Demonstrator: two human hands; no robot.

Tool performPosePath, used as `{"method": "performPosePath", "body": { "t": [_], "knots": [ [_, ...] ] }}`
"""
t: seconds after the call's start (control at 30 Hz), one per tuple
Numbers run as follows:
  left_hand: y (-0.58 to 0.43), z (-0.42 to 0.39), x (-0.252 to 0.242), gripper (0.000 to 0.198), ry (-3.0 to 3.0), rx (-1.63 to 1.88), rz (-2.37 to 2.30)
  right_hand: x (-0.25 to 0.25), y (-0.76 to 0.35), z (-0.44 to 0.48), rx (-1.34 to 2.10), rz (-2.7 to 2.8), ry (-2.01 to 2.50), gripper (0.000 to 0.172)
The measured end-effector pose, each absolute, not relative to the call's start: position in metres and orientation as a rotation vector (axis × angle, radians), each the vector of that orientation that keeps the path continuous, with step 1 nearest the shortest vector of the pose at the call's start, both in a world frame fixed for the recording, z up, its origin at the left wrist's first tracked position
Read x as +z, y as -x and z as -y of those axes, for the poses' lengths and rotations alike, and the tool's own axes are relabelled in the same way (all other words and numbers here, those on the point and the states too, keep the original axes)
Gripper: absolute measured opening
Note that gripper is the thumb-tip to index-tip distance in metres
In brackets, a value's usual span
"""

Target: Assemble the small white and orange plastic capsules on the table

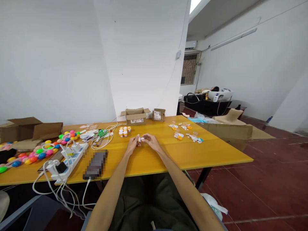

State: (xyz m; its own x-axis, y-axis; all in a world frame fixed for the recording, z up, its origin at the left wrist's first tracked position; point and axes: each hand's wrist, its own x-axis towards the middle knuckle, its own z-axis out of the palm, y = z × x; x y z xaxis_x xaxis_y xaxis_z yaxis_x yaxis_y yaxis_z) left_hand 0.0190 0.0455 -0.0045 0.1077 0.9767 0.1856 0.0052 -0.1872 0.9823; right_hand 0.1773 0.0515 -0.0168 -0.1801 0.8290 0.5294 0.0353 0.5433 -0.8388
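From where I stand, the person's left hand [132,144] and right hand [151,141] are together above the wooden table [149,163], fingers of both closed on a small white plastic piece [141,139] between them. Just left sits a cluster of white-and-orange containers [124,131]; an open cardboard box [136,119] stands behind, and loose plastic parts [179,136] lie to the right.

White piece [141,139], orange-yellow table [144,162]
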Motion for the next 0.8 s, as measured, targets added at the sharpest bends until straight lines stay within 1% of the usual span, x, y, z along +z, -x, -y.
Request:
{"method": "performPosePath", "body": {
  "t": [0.2, 0.37, 0.6, 0.8],
  "knots": [
    [-0.02, -0.044, -0.005, 0.053, -1.436, 1.218, -1.045, -0.019, -0.176, -0.053, 0.839, 1.576, 0.805, 0.019],
    [-0.019, -0.045, -0.005, 0.049, -1.399, 1.19, -1.013, -0.02, -0.177, -0.054, 0.833, 1.565, 0.836, 0.02],
    [-0.02, -0.042, -0.001, 0.05, -1.389, 1.201, -0.994, -0.015, -0.174, -0.047, 0.816, 1.606, 0.769, 0.016],
    [-0.02, -0.039, 0.001, 0.054, -1.382, 1.187, -1.031, -0.013, -0.172, -0.044, 0.714, 1.651, 0.734, 0.011]
  ]
}}
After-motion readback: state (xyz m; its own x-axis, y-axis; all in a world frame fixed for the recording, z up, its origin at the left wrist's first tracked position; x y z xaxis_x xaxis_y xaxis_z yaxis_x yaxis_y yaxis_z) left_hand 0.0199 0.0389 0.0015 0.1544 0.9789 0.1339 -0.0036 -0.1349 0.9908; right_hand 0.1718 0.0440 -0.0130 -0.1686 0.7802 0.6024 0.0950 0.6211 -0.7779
